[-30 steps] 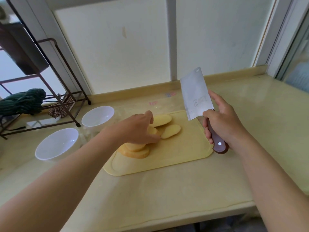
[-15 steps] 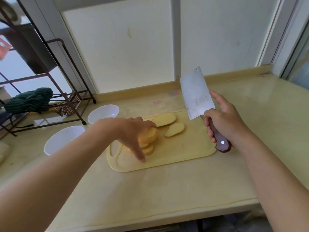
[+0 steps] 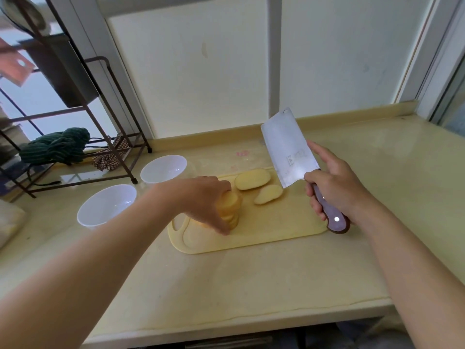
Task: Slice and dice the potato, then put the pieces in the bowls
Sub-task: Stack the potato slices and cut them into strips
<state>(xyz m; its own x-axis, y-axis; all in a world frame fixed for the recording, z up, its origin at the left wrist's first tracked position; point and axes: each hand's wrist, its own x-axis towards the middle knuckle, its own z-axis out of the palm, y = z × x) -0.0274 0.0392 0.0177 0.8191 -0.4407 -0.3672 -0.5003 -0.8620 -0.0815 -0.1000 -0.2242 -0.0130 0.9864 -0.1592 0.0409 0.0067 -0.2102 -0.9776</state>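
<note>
Left hand [image 3: 201, 201] curled round stack of potato slices [image 3: 231, 210], left end of cutting board [image 3: 264, 236]. Right hand [image 3: 337, 190] wrapped on cleaver [image 3: 289, 149] handle, blade raised clear. Slices likely stiff, wet, slippery; stack may shear, so clamp sides. Bowls [image 3: 107, 206] left, on counter [image 3: 251, 285].

Diffuse daylight entered through the window panels [image 3: 201, 71] beyond the right hand [image 3: 337, 190]. Glare sat on the cleaver blade [image 3: 286, 149] above it. Shadows were faint; edge lines bowed.

One head-worn wide-angle camera looks forward and down from close above the counter [image 3: 251, 285].
</note>
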